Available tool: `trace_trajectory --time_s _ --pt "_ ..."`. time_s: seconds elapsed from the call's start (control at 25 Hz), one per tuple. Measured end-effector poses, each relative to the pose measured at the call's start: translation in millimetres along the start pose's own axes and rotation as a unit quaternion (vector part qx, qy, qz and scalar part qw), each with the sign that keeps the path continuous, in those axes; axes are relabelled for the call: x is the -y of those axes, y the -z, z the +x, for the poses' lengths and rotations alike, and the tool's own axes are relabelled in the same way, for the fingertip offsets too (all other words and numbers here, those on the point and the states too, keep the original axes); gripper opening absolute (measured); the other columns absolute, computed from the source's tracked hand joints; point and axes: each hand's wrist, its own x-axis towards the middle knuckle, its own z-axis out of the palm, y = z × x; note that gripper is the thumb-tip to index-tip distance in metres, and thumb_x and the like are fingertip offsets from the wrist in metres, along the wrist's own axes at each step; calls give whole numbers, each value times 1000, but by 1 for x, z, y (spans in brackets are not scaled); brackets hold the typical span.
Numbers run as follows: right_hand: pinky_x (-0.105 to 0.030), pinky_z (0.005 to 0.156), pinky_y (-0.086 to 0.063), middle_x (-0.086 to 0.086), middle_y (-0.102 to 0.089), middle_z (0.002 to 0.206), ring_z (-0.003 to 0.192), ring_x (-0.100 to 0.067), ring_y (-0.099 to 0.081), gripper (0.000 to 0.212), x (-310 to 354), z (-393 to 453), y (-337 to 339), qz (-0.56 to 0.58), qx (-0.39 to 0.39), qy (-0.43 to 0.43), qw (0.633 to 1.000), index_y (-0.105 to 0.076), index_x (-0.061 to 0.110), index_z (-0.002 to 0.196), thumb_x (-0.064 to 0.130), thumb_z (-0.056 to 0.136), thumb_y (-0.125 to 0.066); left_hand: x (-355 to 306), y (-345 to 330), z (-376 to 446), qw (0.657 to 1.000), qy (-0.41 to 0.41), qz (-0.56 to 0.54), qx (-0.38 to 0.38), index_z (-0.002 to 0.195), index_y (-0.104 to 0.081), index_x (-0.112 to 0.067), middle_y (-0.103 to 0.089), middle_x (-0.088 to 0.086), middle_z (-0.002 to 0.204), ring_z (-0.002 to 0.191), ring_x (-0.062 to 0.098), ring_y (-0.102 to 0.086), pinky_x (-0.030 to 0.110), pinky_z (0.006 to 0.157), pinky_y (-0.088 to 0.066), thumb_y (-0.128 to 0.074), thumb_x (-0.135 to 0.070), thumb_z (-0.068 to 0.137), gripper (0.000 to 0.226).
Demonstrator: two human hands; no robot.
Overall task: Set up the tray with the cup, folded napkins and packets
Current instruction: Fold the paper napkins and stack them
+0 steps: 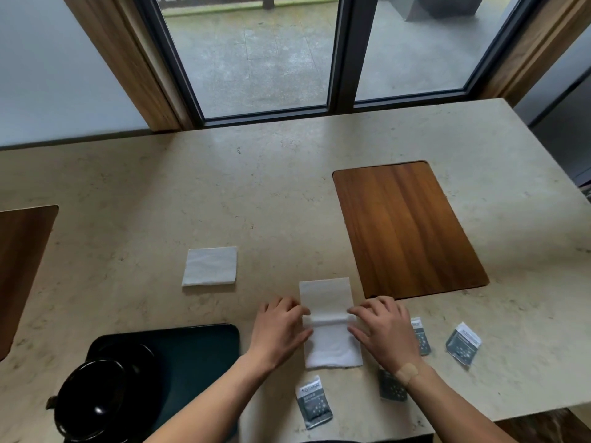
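Observation:
A long white napkin (329,314) lies on the stone counter in front of me, creased across its middle. My left hand (281,327) pinches its left edge at the crease, and my right hand (383,330) pinches the right edge. A second napkin (210,266), folded into a square, lies to the far left. The black tray (198,350) sits at the near left with a black cup (96,398) on its near corner. Several grey packets lie around my right arm: one (313,401) near the front edge, one (463,343) at the right, one (391,390) partly under my wrist.
A wooden inlay panel (406,228) is set into the counter at the right, and another one (19,266) sits at the left edge. A window (262,52) runs behind the counter. The counter's front edge is just below the packets.

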Motion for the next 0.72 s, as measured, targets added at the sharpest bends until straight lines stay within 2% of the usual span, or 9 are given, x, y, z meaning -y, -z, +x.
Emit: trace_trajectory --time_s 0.32,0.56,0.72 --pt "-38 74 -47 3 -64 98 93 -22 -56 19 4 3 -9 12 1 -2 1000 -68 29 90 42 77 -73 -6 -10 -1 999 26 34 -11 109 -60 -34 -57 -9 115 103 13 -51 31 88 -35 -56 -45 90 22" --pt "-35 83 -43 4 -63 107 103 -20 -52 16 5 4 -10 38 10 -36 999 -66 27 91 41 83 -67 -6 -12 1 999 31 20 -25 101 -64 -31 -58 -8 107 97 13 -53 29 77 -28 -55 -41 91 17" --pt "-33 82 -43 8 -64 103 102 -16 -51 15 8 6 -4 75 10 -51 996 -67 27 92 40 84 -65 -3 -6 2 996 38 -74 -45 94 -66 -25 -59 -7 99 90 12 -55 28 73 -43 -60 -35 90 12"
